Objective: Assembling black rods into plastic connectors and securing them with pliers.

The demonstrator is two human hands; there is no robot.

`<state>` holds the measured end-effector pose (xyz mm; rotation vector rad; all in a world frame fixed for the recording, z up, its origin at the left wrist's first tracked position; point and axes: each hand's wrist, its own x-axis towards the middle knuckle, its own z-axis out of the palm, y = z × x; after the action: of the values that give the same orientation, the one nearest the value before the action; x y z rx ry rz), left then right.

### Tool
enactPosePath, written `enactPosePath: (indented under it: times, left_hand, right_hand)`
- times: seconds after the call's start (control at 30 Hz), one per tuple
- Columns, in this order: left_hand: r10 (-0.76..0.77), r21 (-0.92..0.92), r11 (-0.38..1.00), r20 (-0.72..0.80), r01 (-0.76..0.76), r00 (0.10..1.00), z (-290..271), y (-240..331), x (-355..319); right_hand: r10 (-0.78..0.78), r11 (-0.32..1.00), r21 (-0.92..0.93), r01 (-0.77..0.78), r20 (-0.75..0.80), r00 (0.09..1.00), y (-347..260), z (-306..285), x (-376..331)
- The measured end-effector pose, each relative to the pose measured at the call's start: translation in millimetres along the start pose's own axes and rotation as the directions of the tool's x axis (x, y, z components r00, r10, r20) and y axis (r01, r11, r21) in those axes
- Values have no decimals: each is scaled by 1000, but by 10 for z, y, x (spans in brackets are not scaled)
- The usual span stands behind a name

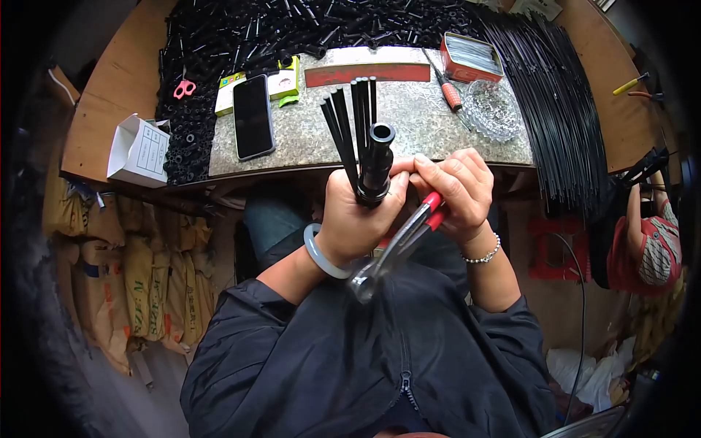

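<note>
My left hand [359, 217] is closed around a black plastic tube [377, 164] and a bundle of thin black rods [350, 117] that stick up from my fist. A pale bangle [318, 252] circles that wrist. My right hand [456, 188] grips red-handled pliers [400, 241], whose metal jaws point down toward my lap, and its fingertips touch the tube's side. A beaded bracelet [483, 255] sits on that wrist. Both hands are held in front of the table's near edge.
A stone slab [409, 124] on the wooden table carries a black phone [253, 115], a screwdriver [447, 86], a glass dish [493, 109] and a red tin [471, 57]. Black parts heap behind; long black rods [562, 109] lie right. Pink scissors [184, 89], a white box [139, 150] left. Another person [650, 241] at right.
</note>
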<state>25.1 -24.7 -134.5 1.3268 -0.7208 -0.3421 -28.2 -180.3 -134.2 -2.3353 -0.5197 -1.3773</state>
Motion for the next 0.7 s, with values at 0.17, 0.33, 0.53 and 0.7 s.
enactPosePath:
  times: [0.17,0.33,0.53,0.7]
  left_hand:
    - [11,-13,1000,-1,-11,1000,-22,41,-13]
    - [82,-63,995,-31,-83,996,-11,-37,28]
    - [89,-181,980,-8,-89,996,-44,-54,23]
    - [107,-186,977,5,-104,994,-67,-70,18]
  right_hand:
    - [55,997,64,-47,-124,991,-56,103,45]
    - [84,972,229,-59,-104,991,-236,155,80]
    - [60,977,211,-26,-155,986,-267,271,112]
    - [57,977,211,-22,-162,985,-276,307,126]
